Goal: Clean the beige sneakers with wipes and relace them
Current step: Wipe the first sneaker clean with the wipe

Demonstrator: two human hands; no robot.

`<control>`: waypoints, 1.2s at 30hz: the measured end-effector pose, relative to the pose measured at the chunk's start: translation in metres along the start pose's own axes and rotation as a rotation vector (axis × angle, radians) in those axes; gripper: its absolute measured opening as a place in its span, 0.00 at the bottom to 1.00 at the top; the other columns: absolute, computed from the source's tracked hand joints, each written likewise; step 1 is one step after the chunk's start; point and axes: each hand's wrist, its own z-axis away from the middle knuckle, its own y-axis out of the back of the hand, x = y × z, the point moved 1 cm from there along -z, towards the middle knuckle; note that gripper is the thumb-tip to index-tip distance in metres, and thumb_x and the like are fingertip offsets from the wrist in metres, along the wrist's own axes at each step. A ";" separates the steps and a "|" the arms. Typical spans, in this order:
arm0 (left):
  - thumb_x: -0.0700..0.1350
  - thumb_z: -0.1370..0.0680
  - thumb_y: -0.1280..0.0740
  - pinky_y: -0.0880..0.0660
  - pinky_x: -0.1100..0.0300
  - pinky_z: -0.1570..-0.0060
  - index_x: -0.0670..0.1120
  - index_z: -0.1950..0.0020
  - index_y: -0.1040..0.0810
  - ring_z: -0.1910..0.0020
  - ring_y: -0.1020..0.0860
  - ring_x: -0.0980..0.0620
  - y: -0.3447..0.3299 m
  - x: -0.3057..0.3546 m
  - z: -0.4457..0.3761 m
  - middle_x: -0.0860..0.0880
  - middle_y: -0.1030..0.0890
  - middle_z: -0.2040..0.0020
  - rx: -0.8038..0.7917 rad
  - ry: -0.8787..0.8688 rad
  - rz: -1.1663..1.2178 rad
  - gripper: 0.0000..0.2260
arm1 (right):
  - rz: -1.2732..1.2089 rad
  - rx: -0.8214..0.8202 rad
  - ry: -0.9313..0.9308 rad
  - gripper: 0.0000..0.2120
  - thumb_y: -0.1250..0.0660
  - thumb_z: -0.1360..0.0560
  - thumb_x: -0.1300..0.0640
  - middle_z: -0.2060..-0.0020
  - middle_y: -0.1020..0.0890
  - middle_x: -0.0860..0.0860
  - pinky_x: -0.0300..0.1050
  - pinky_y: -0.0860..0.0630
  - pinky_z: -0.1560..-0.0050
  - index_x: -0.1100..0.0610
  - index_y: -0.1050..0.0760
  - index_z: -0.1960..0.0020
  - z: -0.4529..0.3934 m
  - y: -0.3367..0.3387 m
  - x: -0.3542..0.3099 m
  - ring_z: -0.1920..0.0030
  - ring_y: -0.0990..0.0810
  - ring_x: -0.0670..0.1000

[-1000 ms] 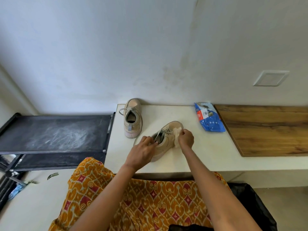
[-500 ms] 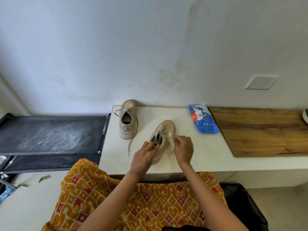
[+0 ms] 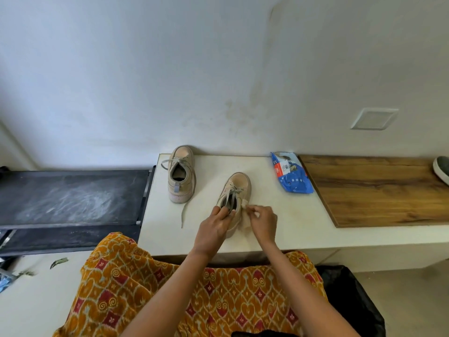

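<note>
Two beige sneakers stand on a white counter [image 3: 291, 229]. The near sneaker [image 3: 237, 188] points away from me, laced with grey laces. My left hand [image 3: 213, 229] grips its heel collar. My right hand [image 3: 263, 222] presses a crumpled white wipe [image 3: 244, 215] against the sneaker's right side near the heel. The far sneaker [image 3: 181, 173] sits by the wall at the counter's left end, one loose lace trailing toward me. A blue wipes pack [image 3: 291, 176] lies flat to the right by the wall.
A wooden board [image 3: 376, 190] covers the counter's right part, with a dark shoe [image 3: 442, 169] at its far edge. A black dusty shelf [image 3: 73, 198] adjoins on the left. A black bin [image 3: 352, 300] stands at lower right. My orange patterned garment fills the foreground.
My right hand with the wipe has slid from the sneaker's toe area back along its right side to the heel. The left hand keeps its hold. The view has shifted right.
</note>
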 end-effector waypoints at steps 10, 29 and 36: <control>0.37 0.40 0.20 0.27 0.65 0.76 0.44 0.44 0.20 0.56 0.30 0.53 -0.003 -0.007 -0.005 0.50 0.23 0.55 -0.025 -0.039 -0.016 0.25 | -0.066 -0.023 -0.282 0.09 0.35 0.24 0.54 0.49 0.16 0.51 0.44 0.33 0.47 0.52 0.18 0.47 -0.045 -0.030 -0.020 0.47 0.20 0.54; 0.39 0.40 0.20 0.25 0.66 0.74 0.46 0.45 0.20 0.58 0.23 0.53 0.003 0.005 -0.006 0.51 0.22 0.56 -0.066 0.025 -0.014 0.25 | 0.045 0.047 0.057 0.09 0.34 0.24 0.56 0.56 0.15 0.50 0.45 0.25 0.52 0.53 0.18 0.46 0.003 -0.010 -0.036 0.54 0.20 0.52; 0.40 0.37 0.21 0.24 0.64 0.74 0.46 0.46 0.20 0.56 0.23 0.52 -0.002 -0.003 -0.003 0.50 0.22 0.55 -0.063 0.033 0.007 0.21 | -0.012 0.032 0.076 0.08 0.33 0.24 0.57 0.56 0.16 0.50 0.49 0.23 0.50 0.55 0.18 0.47 0.023 0.006 -0.007 0.52 0.22 0.51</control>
